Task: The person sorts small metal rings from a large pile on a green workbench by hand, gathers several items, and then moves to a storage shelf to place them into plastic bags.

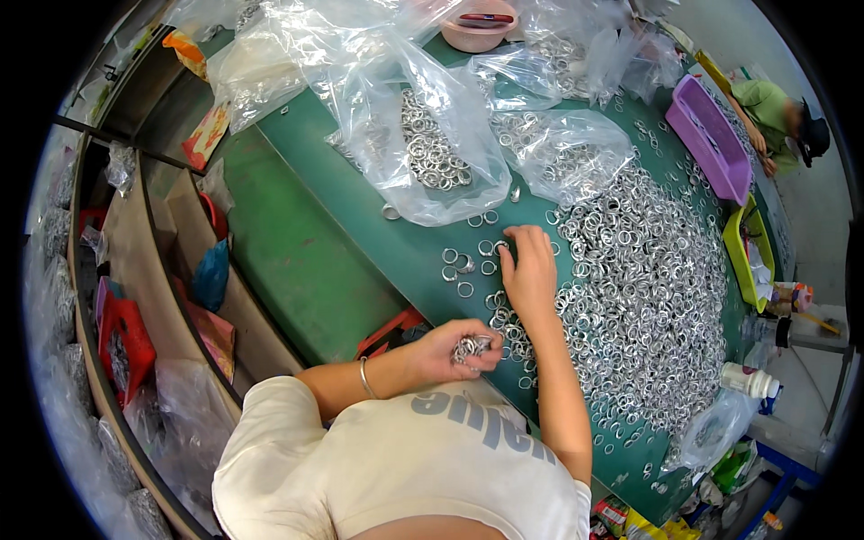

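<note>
My left hand (461,351) is cupped near the table's edge, its fingers curled round a clump of silver rings (470,349). Over the green table (355,229), my right hand (531,270) reaches out with thumb and forefinger around a single silver ring (501,247). A few loose rings (465,290) lie just left of that hand. To its right spreads a large heap of silver rings (639,288). Beyond the fingers, a clear plastic bag (481,184) with rings inside lies on the table, and another bag of rings (576,157) sits beside it.
At the far side stand a pink bowl (477,36), a purple basket (706,135) and a lime-green basket (749,256). A person in green (765,121) is at the far right. A white bottle (751,380) lies at the right edge. Shelves (135,261) with bags line the left.
</note>
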`<state>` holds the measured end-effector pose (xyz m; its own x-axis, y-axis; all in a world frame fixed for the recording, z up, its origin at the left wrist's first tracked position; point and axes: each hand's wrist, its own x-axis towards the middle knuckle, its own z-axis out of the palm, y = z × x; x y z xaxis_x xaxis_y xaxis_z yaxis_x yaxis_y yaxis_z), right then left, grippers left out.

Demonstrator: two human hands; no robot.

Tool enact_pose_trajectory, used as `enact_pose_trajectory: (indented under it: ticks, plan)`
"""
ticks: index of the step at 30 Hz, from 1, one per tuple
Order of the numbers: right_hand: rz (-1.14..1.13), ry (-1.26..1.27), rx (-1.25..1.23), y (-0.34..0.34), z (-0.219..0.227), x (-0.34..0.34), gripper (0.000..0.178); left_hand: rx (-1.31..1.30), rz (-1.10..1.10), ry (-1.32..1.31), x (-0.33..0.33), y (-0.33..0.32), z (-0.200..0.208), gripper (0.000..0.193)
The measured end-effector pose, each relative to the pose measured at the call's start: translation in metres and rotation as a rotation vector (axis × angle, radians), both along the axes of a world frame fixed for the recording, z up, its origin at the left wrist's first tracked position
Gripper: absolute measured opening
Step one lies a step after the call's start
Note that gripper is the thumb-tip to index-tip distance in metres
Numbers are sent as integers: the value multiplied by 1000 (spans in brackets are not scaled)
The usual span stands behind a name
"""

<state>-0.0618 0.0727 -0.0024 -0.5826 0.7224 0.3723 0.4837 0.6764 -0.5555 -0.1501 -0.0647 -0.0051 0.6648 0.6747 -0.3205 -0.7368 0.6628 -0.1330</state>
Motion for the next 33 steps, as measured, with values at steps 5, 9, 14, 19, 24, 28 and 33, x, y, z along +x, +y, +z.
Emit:
enact_pose_trajectory:
  ticks: [5,9,14,19,24,28,33]
  plan:
    - [-21,-88,-200,1,-15,7,12,97,-211,118,8,-8,1,20]
    - [-21,-71,-499,-2,16,0,14,228,-302,272,12,-11,2,20]
    - [80,-150,-195,-7,5,-13,14,259,-396,353,20,-13,2,19]
    - [140,-79,-424,2,-1,-4,14,259,-377,328,19,-15,0,19]
    - [118,673,-1488,-4,7,28,18,273,-362,275,17,-14,-5,18]
    - [35,841,-1757,-17,28,31,27,273,-385,335,19,-16,-4,19]
    - [123,328,-1087,-30,20,12,24,362,-349,363,18,-19,-8,20]
